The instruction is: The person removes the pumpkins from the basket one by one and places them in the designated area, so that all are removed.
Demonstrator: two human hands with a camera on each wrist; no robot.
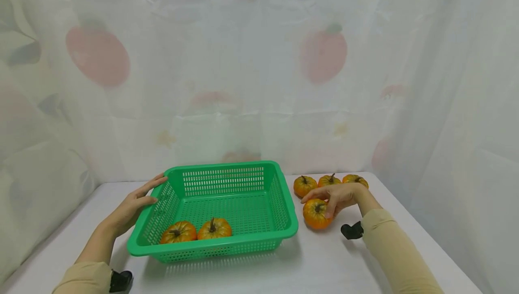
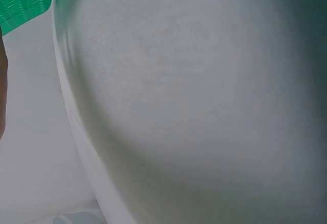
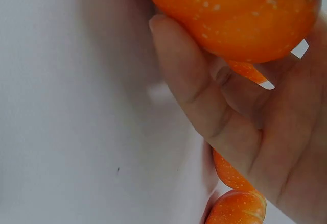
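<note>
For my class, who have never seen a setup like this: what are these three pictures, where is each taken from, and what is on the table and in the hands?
No machine here: a person works with two bare hands and wears three cameras. The wide picture comes from the head camera. It shows a white table with a green basket holding two small pumpkins. Three more pumpkins sit in a row to its right. The left hand rests on the basket's rim. The right hand grips a fourth pumpkin lying on the table. The left wrist view shows mostly blurred white cloth and a basket corner. The right wrist view shows fingers curled round the orange pumpkin, close up.
</note>
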